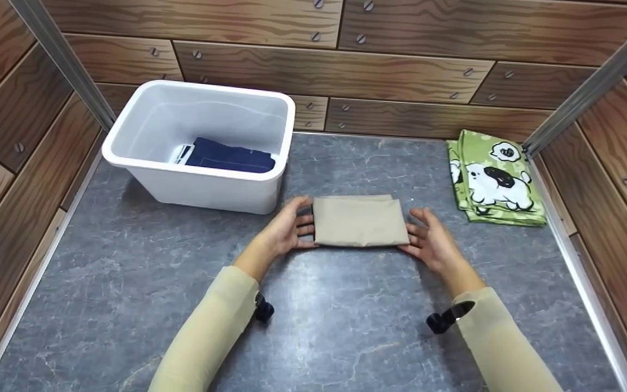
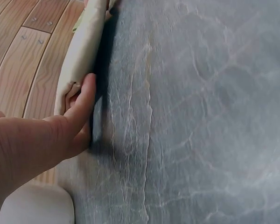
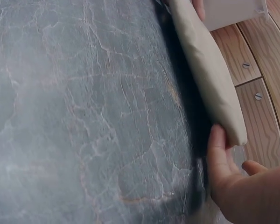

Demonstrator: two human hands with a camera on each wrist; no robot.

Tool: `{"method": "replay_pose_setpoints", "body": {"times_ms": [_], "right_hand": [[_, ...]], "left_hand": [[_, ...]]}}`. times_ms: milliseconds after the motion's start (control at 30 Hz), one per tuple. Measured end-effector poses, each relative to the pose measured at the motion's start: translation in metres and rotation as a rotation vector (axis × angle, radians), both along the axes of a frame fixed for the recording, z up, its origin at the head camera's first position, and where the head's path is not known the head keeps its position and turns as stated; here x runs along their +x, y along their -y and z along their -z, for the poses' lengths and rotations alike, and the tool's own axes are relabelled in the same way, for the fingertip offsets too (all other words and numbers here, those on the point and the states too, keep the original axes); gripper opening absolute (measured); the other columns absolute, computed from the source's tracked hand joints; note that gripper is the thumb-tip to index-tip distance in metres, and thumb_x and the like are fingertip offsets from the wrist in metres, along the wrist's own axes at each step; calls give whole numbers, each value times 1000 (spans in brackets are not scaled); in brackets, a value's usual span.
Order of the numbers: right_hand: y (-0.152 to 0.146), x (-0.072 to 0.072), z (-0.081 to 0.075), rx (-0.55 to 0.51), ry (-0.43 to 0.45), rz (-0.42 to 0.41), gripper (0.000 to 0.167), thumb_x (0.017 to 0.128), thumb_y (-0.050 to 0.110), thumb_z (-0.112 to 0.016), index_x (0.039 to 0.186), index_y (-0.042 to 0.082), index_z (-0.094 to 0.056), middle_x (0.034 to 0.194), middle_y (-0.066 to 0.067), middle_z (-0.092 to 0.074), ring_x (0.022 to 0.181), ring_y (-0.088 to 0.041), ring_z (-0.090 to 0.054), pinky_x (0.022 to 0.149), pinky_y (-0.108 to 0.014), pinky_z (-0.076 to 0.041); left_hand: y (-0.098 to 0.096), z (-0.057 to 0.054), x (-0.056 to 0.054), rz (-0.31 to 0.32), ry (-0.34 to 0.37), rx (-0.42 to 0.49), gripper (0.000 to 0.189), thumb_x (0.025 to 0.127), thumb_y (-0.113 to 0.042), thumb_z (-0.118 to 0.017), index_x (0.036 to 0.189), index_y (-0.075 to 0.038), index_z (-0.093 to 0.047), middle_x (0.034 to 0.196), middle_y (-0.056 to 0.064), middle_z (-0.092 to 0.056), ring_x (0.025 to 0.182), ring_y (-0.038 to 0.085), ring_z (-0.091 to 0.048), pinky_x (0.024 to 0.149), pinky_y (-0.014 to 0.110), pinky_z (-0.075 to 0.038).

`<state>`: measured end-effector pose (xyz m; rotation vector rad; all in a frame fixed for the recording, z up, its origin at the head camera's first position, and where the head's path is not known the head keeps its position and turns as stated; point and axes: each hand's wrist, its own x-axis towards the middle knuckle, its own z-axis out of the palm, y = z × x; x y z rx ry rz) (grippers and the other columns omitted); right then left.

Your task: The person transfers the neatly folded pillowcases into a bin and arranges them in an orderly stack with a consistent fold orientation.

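Note:
A folded beige cloth [image 1: 361, 222], a flat rectangular bundle, is between my two hands in the middle of the head view. At its left end my left hand [image 1: 287, 227] has the fingers extended to its edge. My right hand [image 1: 434, 243] does the same at the right end, its thumb apart from the fabric. The left wrist view shows the fingers [image 2: 85, 100] at the bundle's lower edge, with the thumb away from it. Fingertips [image 3: 217, 132] touch the underside of the near corner in the right wrist view, where a dark shadow runs along the bundle.
At the back left stands a white plastic bin [image 1: 204, 188] with a folded navy cloth [image 1: 232, 156] inside. Folded green fabric [image 1: 498, 182] with a cartoon dog print lies at the right. Wood-patterned walls [image 1: 335, 76] border the grey marbled surface [image 1: 335, 337].

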<state>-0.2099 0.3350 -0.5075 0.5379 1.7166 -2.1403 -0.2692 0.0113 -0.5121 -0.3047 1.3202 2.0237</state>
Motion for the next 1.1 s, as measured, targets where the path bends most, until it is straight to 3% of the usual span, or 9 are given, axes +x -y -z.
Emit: {"method": "replay_pose_setpoints", "body": {"times_ms": [100,167,267,400,500,633,833,1100], "right_hand": [[-2,-1,1,8,9,-17,68,106,54,-18,161,16,-9,151,-24,-37,117,-21,-56,94,-34,-51],[-2,-2,1,10,9,-17,68,106,54,-19,161,16,-10,137,-18,-49,111,-19,-59,91,-33,-53],[-3,-3,0,-1,-1,-14,69,106,54,-19,161,14,-11,126,-14,-54,103,-19,-64,90,-32,-54],[-2,-4,-2,-7,-16,-35,69,106,53,-18,161,14,-8,147,-29,-39,108,-23,-63,91,-32,-54],[-1,-5,-2,-2,-19,-71,69,105,56,-16,161,16,-8,157,-32,-24,115,-25,-59,94,-33,-52],[-1,-6,-1,3,-4,-103,71,103,61,-17,161,21,-12,156,-29,-27,116,-25,-59,95,-37,-52],[-2,-6,0,-1,-40,-126,70,103,61,-18,162,25,-4,158,-32,-21,121,-30,-54,97,-37,-50],[-1,-8,2,11,-66,-190,78,101,65,-17,158,12,-23,156,-28,-24,125,-30,-52,98,-40,-51]], "left_hand": [[0,0,-2,32,-38,-25,65,100,-47,-43,156,-19,-29,155,24,-34,138,39,-42,110,54,-40],[0,0,-3,51,-69,-36,65,100,-48,-43,156,-19,-29,154,25,-35,138,39,-42,112,50,-39],[1,2,-4,77,-114,-48,61,101,-50,-41,154,-21,-32,151,26,-40,136,38,-45,110,49,-41],[4,5,-5,103,-148,-37,59,103,-52,-36,152,-20,-39,148,24,-43,132,38,-49,107,49,-44],[5,7,-6,111,-143,-15,62,102,-55,-34,151,-18,-42,149,24,-41,131,38,-49,106,49,-45],[4,8,-7,122,-126,-7,64,101,-58,-33,148,-15,-47,151,21,-40,130,36,-50,103,49,-47],[3,5,-8,143,-119,-19,66,101,-60,-33,143,-13,-52,150,18,-43,128,35,-52,102,48,-47],[2,4,-9,155,-99,-16,69,101,-61,-33,144,-10,-50,148,19,-42,129,35,-50,106,49,-44]]}}
